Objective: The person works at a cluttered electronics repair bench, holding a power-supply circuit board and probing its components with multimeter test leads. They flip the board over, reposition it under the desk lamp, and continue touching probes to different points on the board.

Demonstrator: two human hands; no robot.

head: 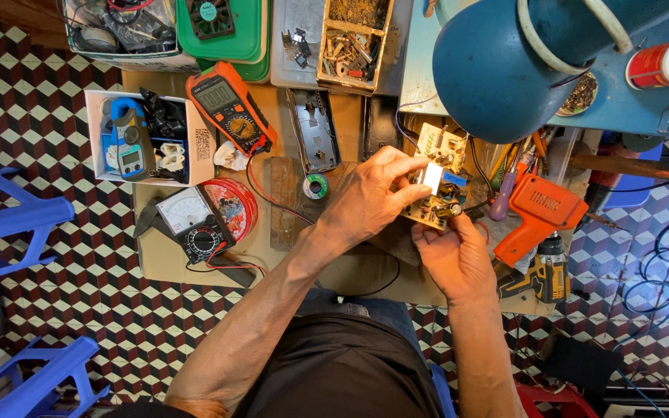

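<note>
Circuit board (441, 179) held above the low work table (195, 267), under the blue lamp (497, 66). Left hand (369, 197) pinching a small white component (432, 176) on the board; right hand (454, 259) gripping the lower board edge. Board already out of the black casing (313, 130). Orange soldering gun (537, 213) and solder spool (316, 186) untouched: soldering apparently not begun.

Bench is packed. Orange multimeter (230, 108) sits up around 11 o'clock, with a white box (149, 137) holding a blue clamp meter (127, 143) just left of it. Below those, an analog meter (193, 223) lies touching a red round tin (234, 205). Small solder spool (316, 186) near the middle. Orange soldering gun (540, 217) at 3 o'clock, big blue lamp shade (505, 66) at 1 o'clock. Blue plastic stools (17, 224) on the checkered floor (79, 294) at 9.
</note>
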